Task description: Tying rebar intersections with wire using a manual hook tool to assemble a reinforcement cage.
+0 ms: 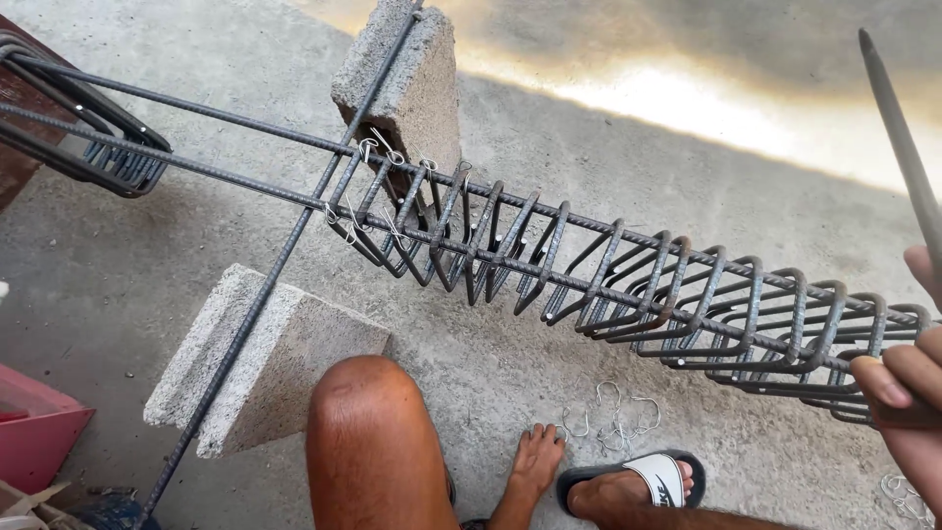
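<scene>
My right hand is at the right edge of the view. Its fingers are curled around a long pointed metal tool that sticks up and away from me. The hand sits against the near end of a rebar cage, made of long ribbed bars threaded through several square stirrups bunched together. Thin wire ties hang where the first stirrups meet the bars. My left hand is out of view. My bare knee is at the bottom centre.
Two concrete blocks carry a cross rebar that supports the cage. Loose wire loops lie on the concrete floor by my bare foot and my sandalled foot. More stirrups are bunched at the far left, and a red bin stands at the lower left.
</scene>
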